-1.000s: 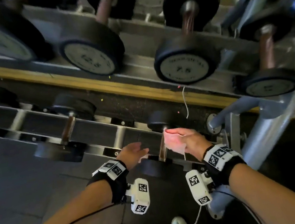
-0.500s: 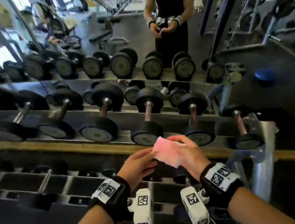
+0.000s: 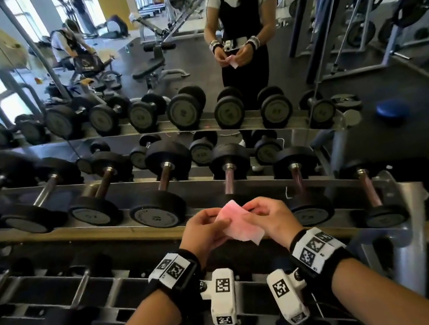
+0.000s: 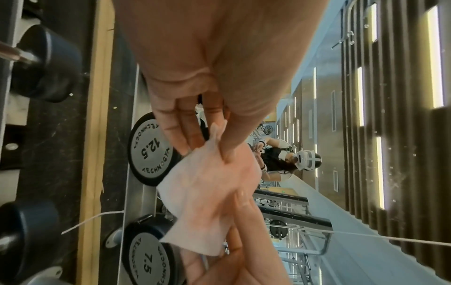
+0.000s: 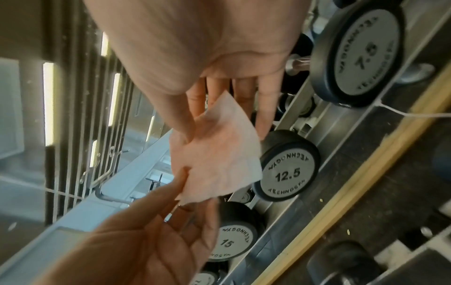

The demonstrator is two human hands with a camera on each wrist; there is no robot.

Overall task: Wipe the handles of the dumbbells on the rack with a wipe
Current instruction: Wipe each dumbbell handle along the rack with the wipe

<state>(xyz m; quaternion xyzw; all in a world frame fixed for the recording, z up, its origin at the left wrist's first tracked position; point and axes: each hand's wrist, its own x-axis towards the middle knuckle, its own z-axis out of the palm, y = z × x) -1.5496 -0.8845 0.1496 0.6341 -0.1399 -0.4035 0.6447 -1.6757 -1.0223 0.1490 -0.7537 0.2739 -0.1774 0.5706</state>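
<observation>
A pink-white wipe (image 3: 239, 223) hangs between my two hands, in front of the upper tier of the dumbbell rack (image 3: 77, 233). My left hand (image 3: 219, 222) pinches its left corner between thumb and fingers (image 4: 219, 148). My right hand (image 3: 255, 212) pinches the opposite edge (image 5: 195, 125). The wipe (image 5: 217, 156) is partly unfolded and touches no dumbbell. Just behind it lie the 15 dumbbell (image 3: 154, 198), the 12.5 dumbbell with its reddish handle (image 3: 229, 182), and the 7.5 dumbbell (image 3: 299, 176).
More black dumbbells fill the upper tier to the left, and one (image 3: 371, 192) lies far right. A lower tier (image 3: 86, 286) with smaller dumbbells runs under my wrists. A mirror behind the rack reflects a person (image 3: 239, 30) and gym machines.
My hands came up from a dumbbell handle on the lower tier to the upper tier's front. My left hand has joined the right on the wipe, which is spread wider.
</observation>
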